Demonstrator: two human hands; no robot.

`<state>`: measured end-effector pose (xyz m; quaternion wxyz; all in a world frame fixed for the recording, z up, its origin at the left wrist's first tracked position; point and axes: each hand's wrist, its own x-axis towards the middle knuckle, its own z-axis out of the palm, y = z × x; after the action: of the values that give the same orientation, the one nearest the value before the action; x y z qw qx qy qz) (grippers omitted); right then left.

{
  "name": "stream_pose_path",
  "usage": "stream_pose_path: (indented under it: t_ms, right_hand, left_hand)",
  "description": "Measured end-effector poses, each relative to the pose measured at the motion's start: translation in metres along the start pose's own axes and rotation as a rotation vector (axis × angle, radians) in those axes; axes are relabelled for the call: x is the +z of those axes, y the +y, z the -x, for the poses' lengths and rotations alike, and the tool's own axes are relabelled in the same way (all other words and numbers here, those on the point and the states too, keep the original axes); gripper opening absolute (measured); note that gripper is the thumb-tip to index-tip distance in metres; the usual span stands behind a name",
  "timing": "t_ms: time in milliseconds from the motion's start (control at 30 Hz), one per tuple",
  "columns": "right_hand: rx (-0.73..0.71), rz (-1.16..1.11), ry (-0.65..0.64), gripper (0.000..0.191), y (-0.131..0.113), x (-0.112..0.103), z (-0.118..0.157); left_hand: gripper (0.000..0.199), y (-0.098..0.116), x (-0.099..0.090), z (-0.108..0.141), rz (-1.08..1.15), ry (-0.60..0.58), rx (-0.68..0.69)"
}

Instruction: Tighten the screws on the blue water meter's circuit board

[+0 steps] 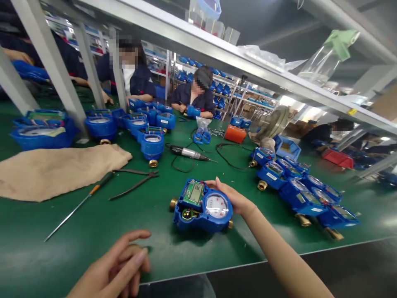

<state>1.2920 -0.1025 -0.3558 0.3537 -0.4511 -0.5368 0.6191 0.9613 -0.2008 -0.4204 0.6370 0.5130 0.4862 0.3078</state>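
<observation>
A blue water meter (pixel 190 220) with its top uncovered sits on the green table in front of me. Its green circuit board with a small display, its round white dial and brass pipe ends all show. My right hand (pixel 236 198) grips the meter from its far right side; some of the fingers are hidden behind it. Nearer the table's front edge, my left hand (pixel 120 265) is apart from the meter, fingers loosely bent and spread, with nothing in it.
Pliers (pixel 145 177), a long screwdriver (pixel 89 194) and a beige cloth (pixel 62 171) lie left. An electric screwdriver (pixel 189 153) with a cable lies beyond the meter. Several blue meters (pixel 297 192) stand right, more at back left. Co-workers sit across the table; a shelf (pixel 217 39) runs overhead.
</observation>
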Motion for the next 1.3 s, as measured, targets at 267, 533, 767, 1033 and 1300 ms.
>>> stream_pose_path:
  t_ms: [267,533,767,1033,1300]
  right_hand:
    - [0.099,-0.162,-0.241,0.069,0.001,0.002,0.008]
    - [0.071,-0.33,-0.234,0.066,0.026,0.054,-0.007]
    - [-0.013,-0.431,-0.167,0.069,0.02,0.075,-0.05]
    - [-0.031,-0.461,-0.243,0.074,0.025,0.058,-0.059]
    - [-0.098,-0.559,-0.361,0.075,0.027,0.052,-0.065]
  left_hand:
    - [0.091,0.036,0.048,-0.038,0.168,-0.248,-0.037]
    - [0.061,0.079,0.008,-0.084,0.228,-0.072,-0.014]
    - [0.044,0.09,-0.023,-0.122,0.166,-0.157,0.021]
    - [0.038,0.08,-0.017,-0.147,0.222,-0.27,0.168]
    - [0.048,0.088,-0.018,-0.135,0.157,-0.258,0.25]
